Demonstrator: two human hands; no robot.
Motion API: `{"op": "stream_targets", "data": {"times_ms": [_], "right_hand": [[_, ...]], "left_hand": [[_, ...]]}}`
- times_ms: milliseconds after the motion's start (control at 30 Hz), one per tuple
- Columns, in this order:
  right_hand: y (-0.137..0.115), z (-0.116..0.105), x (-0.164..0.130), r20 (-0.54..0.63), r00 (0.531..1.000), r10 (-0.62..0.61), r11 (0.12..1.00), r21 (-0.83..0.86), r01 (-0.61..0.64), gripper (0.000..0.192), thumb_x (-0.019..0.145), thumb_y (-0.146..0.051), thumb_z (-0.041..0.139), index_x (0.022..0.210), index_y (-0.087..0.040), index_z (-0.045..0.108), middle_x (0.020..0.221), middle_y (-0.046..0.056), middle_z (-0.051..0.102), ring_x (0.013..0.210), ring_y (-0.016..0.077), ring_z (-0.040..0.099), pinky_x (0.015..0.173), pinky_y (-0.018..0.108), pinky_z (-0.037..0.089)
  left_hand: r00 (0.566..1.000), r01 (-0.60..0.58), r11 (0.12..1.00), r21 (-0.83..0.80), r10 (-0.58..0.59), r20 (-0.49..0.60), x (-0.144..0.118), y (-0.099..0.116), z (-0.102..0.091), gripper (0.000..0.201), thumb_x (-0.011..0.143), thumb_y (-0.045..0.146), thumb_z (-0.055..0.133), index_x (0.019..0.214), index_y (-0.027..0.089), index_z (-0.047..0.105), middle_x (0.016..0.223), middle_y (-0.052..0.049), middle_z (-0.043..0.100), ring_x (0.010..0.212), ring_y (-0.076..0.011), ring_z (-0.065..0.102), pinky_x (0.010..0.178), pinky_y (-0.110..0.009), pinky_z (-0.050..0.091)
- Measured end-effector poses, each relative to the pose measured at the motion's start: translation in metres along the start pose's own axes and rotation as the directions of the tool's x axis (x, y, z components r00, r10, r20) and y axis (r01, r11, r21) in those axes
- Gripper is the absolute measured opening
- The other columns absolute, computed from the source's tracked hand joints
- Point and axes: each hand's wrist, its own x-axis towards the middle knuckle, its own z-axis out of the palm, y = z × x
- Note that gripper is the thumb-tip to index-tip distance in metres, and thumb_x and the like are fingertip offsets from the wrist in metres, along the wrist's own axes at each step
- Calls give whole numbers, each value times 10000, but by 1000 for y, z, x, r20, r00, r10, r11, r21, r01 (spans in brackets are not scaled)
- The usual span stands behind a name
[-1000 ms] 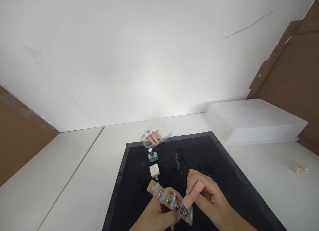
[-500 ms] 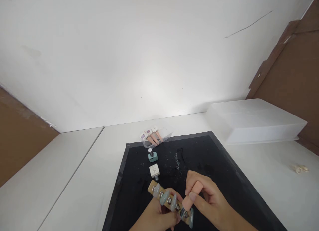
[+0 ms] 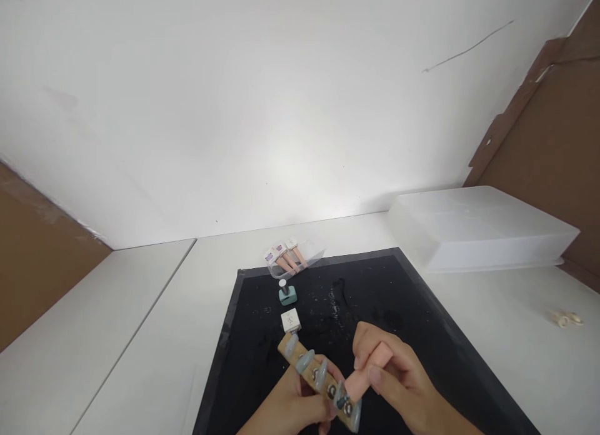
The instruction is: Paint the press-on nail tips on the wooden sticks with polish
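Note:
My left hand [image 3: 300,400] is closed around a wooden strip [image 3: 304,374] with round metal studs. Several grey-blue false nails [image 3: 320,374] stand along the strip, which slants down to the right. Between the fingers and thumb of my right hand [image 3: 398,379] is a nail polish brush [image 3: 368,372] with a peach block-shaped cap. Its dark tip meets a false nail near the strip's lower end; the exact contact is too small to tell. Just beyond the strip's upper end lies a white square polish bottle [image 3: 291,320], its neck partly hidden by the strip.
A teal polish bottle [image 3: 287,295] with a silver-and-white cap stands farther back on the black mat [image 3: 370,291]. Behind it, a clear tray [image 3: 315,255] holds white bottles with peach caps. A white plastic box [image 3: 492,229] is at the right, cream rings [image 3: 565,319] nearer.
The strip has turned slightly in my left hand, and its upper end now covers the white bottle's neck. My right hand has shifted slightly right with the brush.

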Motion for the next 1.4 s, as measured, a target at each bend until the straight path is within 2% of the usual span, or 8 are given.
{"op": "stream_targets", "data": {"times_ms": [133, 267, 467, 633, 833, 1000, 1233, 1400], "right_hand": [[-2, 0, 2, 19, 999, 29, 999, -19, -28, 328, 907, -446, 478, 732, -188, 580, 657, 10, 521, 584, 146, 490, 532, 264, 376], [4, 1, -1, -74, 987, 142, 990, 32, -140, 322, 899, -447, 492, 722, -187, 562, 649, -7, 503, 518, 118, 449, 481, 240, 341], [16, 3, -5, -197, 931, 308, 934, 249, -257, 347, 879, -496, 501, 734, -184, 546, 565, -49, 468, 412, 68, 295, 404, 203, 239], [15, 3, -4, -195, 882, 429, 868, 357, -344, 405, 844, -561, 509, 714, -179, 545, 440, -96, 328, 387, 66, 222, 368, 180, 190], [16, 2, -2, -164, 895, 415, 863, 384, -330, 335, 803, -486, 621, 696, -190, 508, 527, -97, 352, 371, 35, 196, 386, 195, 159], [15, 0, 0, -113, 931, 348, 908, 287, -305, 391, 760, -419, 689, 518, -153, 536, 657, -41, 400, 440, 49, 311, 416, 217, 223], [15, -1, -5, -14, 912, 411, 834, 410, -370, 358, 809, -492, 601, 737, -145, 652, 534, -48, 475, 329, 29, 298, 344, 183, 210], [18, 1, -7, 10, 918, 397, 826, 431, -362, 384, 828, -511, 565, 749, -151, 675, 465, -23, 536, 294, 48, 346, 288, 160, 236]], "left_hand": [[1000, 10, 999, -31, -10, -7, 1, -1, -1, 226, 518, 172, 628, 738, 155, 582, 580, 40, 486, 494, -80, 397, 464, -211, 351], [1000, 26, 998, -63, -25, 6, -1, -4, -3, 228, 493, 159, 641, 710, 158, 570, 585, 36, 507, 480, -74, 402, 448, -206, 334], [999, 44, 997, -62, -43, 8, -8, 0, -2, 248, 486, 138, 608, 734, 145, 603, 598, 22, 522, 492, -83, 421, 446, -207, 319], [999, 48, 995, -90, -48, -4, -9, 5, -2, 237, 491, 161, 622, 727, 146, 605, 587, 29, 497, 498, -80, 392, 457, -209, 319], [999, 41, 993, -108, -44, -25, -8, 4, -3, 229, 495, 162, 622, 724, 150, 609, 571, 37, 480, 479, -71, 369, 456, -211, 308], [1000, 25, 990, -139, -25, 2, -3, 1, -4, 236, 481, 159, 644, 712, 155, 595, 537, 49, 468, 457, -66, 355, 431, -206, 310], [994, 100, 962, -255, -88, 58, -3, -2, -10, 283, 517, 171, 727, 766, 158, 591, 637, 23, 518, 543, -90, 472, 433, -186, 337], [991, 95, 950, -298, -61, 123, -5, 0, -10, 264, 517, 153, 717, 755, 152, 603, 555, 43, 485, 463, -65, 412, 405, -174, 304]]}}
